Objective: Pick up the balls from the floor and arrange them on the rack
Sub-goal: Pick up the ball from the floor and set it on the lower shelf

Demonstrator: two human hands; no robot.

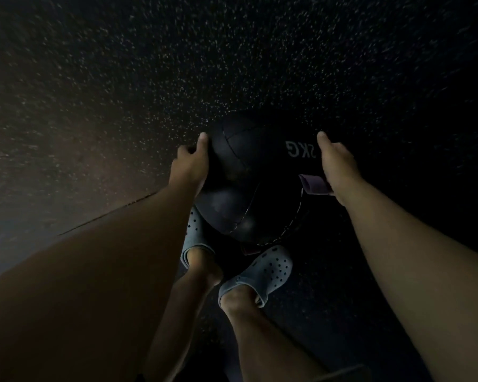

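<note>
My left hand (189,164) pressed flat on left side of black medicine ball (249,183), thumb up. Ball held between both grips above speckled floor (122,78), over my grey clogs (260,271). Inverted white print reads "2KG". My right hand (338,166) cups right side.

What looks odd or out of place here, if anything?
Little stands out. The black ball sits between both hands, the left hand and right hand, above the feet. One oddity: a purplish strap sticks out by the right hand, and the dim light hides what it belongs to. The speckled floor shows no spill.
</note>
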